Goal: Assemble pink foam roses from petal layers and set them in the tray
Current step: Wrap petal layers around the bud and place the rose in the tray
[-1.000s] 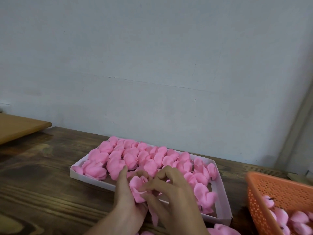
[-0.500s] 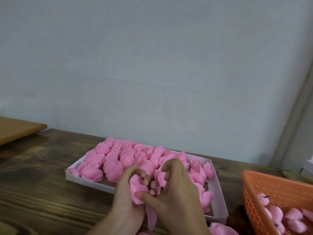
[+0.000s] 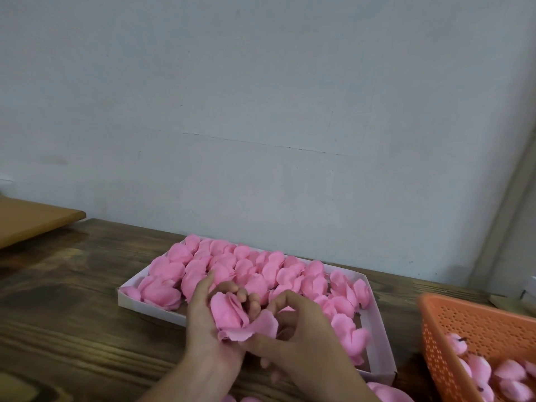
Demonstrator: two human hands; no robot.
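Observation:
A pink foam rose (image 3: 227, 313) sits cupped in my left hand (image 3: 203, 323), whose fingers curl round it above the near edge of the white tray (image 3: 380, 338). My right hand (image 3: 301, 335) pinches a loose pink petal layer (image 3: 255, 329) against the rose's lower right side. The tray holds several finished pink roses (image 3: 220, 262) packed in rows. Its near right corner shows bare white floor.
An orange perforated basket (image 3: 464, 323) with pink rose pieces stands at the right. Loose pink petals (image 3: 388, 393) lie on the dark wooden table (image 3: 72, 314) by the tray's near corner. A tan board (image 3: 29, 219) lies at the far left, a pale wall behind.
My right hand has drawn back and down from the rose, and a petal layer that hung below now spreads out under the rose's right side. The rose shows more fully in my left hand.

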